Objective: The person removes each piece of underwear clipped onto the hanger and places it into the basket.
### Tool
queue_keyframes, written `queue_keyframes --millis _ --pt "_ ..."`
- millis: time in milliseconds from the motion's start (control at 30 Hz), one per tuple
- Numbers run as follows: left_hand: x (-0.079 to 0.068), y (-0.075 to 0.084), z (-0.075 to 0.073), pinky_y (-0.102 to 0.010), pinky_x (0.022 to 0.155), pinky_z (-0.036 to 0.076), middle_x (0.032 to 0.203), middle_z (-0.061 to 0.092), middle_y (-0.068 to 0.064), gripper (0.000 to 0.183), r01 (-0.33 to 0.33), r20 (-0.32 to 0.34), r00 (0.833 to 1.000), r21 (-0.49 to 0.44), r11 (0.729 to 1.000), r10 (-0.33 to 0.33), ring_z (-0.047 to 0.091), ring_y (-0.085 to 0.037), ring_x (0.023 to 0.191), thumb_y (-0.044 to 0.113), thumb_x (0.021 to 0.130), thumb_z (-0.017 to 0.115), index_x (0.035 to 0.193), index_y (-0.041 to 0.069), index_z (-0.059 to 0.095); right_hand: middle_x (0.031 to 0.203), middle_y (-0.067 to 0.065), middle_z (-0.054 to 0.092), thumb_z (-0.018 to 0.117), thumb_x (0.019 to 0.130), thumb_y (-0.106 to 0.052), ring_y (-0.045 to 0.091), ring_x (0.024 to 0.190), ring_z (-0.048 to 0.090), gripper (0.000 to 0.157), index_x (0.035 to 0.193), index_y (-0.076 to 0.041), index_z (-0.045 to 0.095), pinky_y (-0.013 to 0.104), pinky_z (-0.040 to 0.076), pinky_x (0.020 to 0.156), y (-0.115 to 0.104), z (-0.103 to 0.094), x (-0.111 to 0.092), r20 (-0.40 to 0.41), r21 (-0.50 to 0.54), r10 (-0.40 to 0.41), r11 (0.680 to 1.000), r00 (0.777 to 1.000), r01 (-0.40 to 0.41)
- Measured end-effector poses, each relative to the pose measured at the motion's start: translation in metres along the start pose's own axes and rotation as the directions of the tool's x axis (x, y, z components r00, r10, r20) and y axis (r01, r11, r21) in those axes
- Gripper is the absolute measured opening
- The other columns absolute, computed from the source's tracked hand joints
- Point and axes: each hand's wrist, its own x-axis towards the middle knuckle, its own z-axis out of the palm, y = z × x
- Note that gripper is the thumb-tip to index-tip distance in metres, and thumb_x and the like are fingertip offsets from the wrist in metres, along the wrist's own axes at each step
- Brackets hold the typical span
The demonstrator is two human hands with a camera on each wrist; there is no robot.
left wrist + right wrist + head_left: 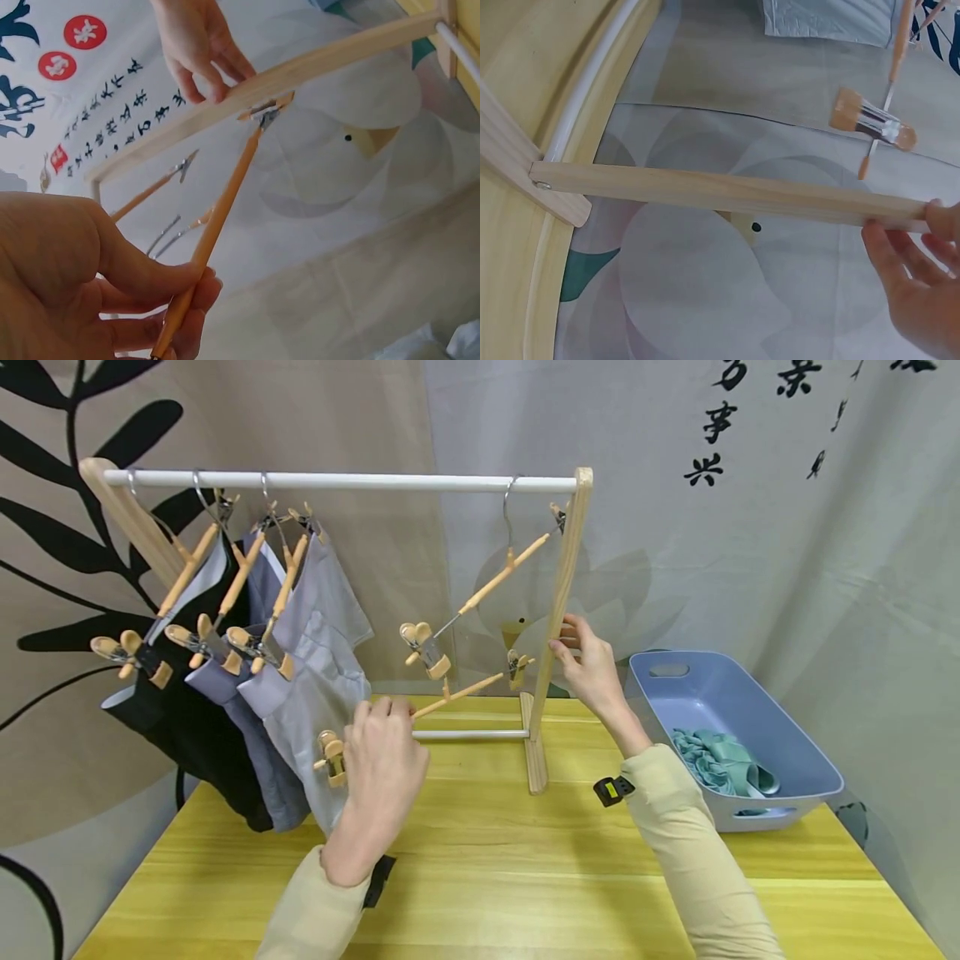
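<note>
My left hand pinches the wooden bar of a clip hanger between thumb and fingers, in front of the rack. The hanger's far clip is close to the rack's right post, and its near clip shows beside my left hand. With thumb and fingertips, my right hand grips that wooden post partway up. A second clip hanger hangs without a garment from the white rail, above the held one.
Several garments, including black trousers and a pale grey garment, hang from clip hangers at the rack's left. A blue basket with teal cloth stands at right on the wooden table. A printed curtain hangs behind.
</note>
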Motion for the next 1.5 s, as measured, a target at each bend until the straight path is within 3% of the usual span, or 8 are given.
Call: queue_keyframes --millis 333,733,1100,1333,1500 --pt "0.017 0.006 -0.004 -0.046 0.051 0.039 0.077 0.063 -0.020 0.025 0.073 -0.095 0.993 0.026 0.997 -0.070 0.052 -0.038 0.070 -0.017 0.066 0.053 0.085 -0.006 0.065 0.118 0.025 0.061 0.055 0.095 -0.007 0.037 0.110 0.062 0.036 0.130 0.000 0.048 0.048 0.053 0.090 0.002 0.000 0.001 -0.010 -0.003 -0.018 1.000 1.000 0.018" --pt "0.038 0.005 -0.009 -0.049 0.058 0.041 0.080 0.062 -0.023 0.022 0.098 -0.250 0.964 0.028 0.995 -0.088 0.049 -0.041 0.072 -0.016 0.070 0.046 0.084 -0.008 0.061 0.116 0.024 0.062 0.055 0.095 -0.008 0.036 0.109 0.062 0.035 0.129 -0.002 0.048 0.046 0.053 0.089 0.002 0.000 0.000 -0.007 -0.008 -0.021 1.000 1.000 0.021" --pt "0.051 0.001 -0.012 -0.047 0.069 0.041 0.084 0.064 -0.026 0.012 0.048 -0.327 0.943 -0.037 0.998 -0.057 0.048 -0.043 0.074 -0.008 0.083 0.055 0.090 -0.010 0.064 0.114 0.024 0.063 0.056 0.094 -0.007 0.036 0.107 0.063 0.035 0.128 -0.002 0.049 0.046 0.054 0.089 0.003 0.000 0.000 -0.014 -0.023 -0.039 0.999 0.999 0.039" --pt "0.057 -0.001 -0.017 -0.049 0.074 0.042 0.086 0.063 -0.026 0.014 -0.001 -0.365 0.931 -0.077 0.997 -0.027 0.049 -0.045 0.080 -0.009 0.084 0.053 0.092 -0.008 0.065 0.115 0.024 0.063 0.055 0.095 -0.008 0.036 0.107 0.063 0.035 0.129 -0.001 0.048 0.046 0.054 0.088 0.004 0.000 0.000 -0.012 -0.030 -0.038 0.999 0.999 0.038" --pt "0.062 -0.001 -0.022 -0.049 0.076 0.042 0.089 0.063 -0.026 0.015 -0.016 -0.357 0.934 -0.105 0.994 -0.023 0.049 -0.045 0.082 -0.007 0.087 0.053 0.095 -0.008 0.066 0.117 0.024 0.062 0.055 0.095 -0.009 0.036 0.108 0.063 0.036 0.130 -0.002 0.048 0.046 0.053 0.089 0.005 0.001 0.000 -0.010 -0.025 -0.030 0.999 1.000 0.030"
